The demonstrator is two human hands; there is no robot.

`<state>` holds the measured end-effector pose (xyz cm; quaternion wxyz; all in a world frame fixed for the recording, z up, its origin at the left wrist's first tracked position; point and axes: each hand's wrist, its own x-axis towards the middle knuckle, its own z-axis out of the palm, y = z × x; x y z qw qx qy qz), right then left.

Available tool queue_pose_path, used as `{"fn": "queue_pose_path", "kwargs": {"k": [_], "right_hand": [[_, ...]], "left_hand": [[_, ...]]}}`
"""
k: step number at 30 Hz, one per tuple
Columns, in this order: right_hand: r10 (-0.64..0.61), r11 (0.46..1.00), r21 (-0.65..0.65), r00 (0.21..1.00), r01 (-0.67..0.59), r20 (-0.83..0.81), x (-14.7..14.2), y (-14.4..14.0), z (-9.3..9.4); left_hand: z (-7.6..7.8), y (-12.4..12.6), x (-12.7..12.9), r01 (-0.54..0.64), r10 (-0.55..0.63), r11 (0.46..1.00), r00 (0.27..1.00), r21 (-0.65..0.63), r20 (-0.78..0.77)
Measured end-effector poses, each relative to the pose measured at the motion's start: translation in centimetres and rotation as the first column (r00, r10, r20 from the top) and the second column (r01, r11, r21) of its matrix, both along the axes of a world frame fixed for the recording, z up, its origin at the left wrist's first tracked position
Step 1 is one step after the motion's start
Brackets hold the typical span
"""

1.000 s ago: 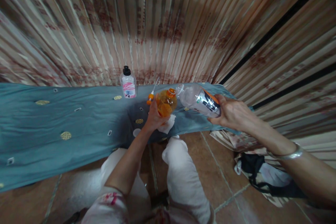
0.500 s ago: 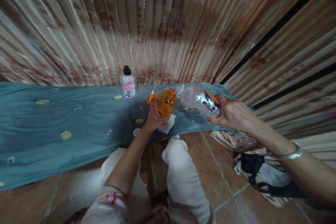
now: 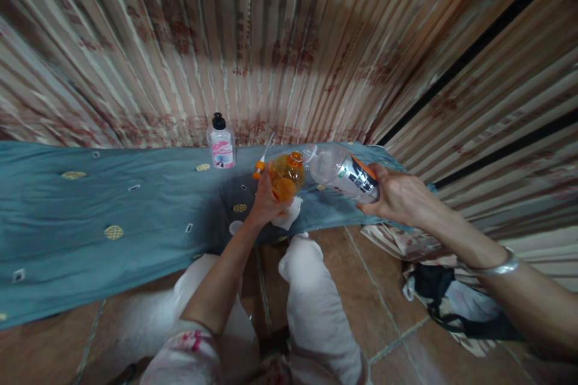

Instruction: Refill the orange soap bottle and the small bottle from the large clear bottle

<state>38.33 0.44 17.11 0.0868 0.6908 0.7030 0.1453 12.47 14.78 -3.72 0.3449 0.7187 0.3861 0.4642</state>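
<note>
Left hand closed round the amber bottle, right hand closed on the base end of the clear bottle. Head view, only one: amber bottle sits mid-frame over the near part of the blue-green cloth, mouth up and uncapped; can't tell if its base rests on the cloth. Left thumb lies along its left side. Clear bottle is tipped well over, neck pointing left right at the amber mouth; can't tell whether the necks touch. It has a silver, black and orange label, right fingers gripping just past it. Pump, orange and white with a thin tube, just left of the amber bottle, tube toward the curtain. Further left, pink-label bottle stands upright, black cap on, near the cloth's back edge. Tissue lies crumpled just below the left hand, partly hidden by it. Small whitish disc near the front edge, left of the forearm; too small to identify. Bracelet, silver, on the right forearm. White trousers below, over brown floor tiles. Dark bag-like bundle on the floor at right, partly behind the right arm.
</note>
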Motion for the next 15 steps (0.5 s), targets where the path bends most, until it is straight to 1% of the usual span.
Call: {"fn": "queue_pose_path", "kwargs": {"k": [6,11,15], "right_hand": [[0.001,1.0,0.001,1.0,-0.001,0.002,0.02,-0.07,0.04],[0.052,0.998,0.02,0.999,-0.052,-0.003,-0.02,-0.13,0.12],[0.025,0.999,0.025,0.999,-0.026,0.019,-0.29,-0.16,0.06]], "left_hand": [[0.17,-0.1,-0.11,0.013,-0.014,0.999,1.0,-0.041,-0.018],[0.4,-0.16,-0.17,0.02,-0.02,0.999,1.0,-0.037,0.003],[0.39,-0.18,-0.09,0.017,-0.016,0.999,1.0,-0.043,0.015]]}}
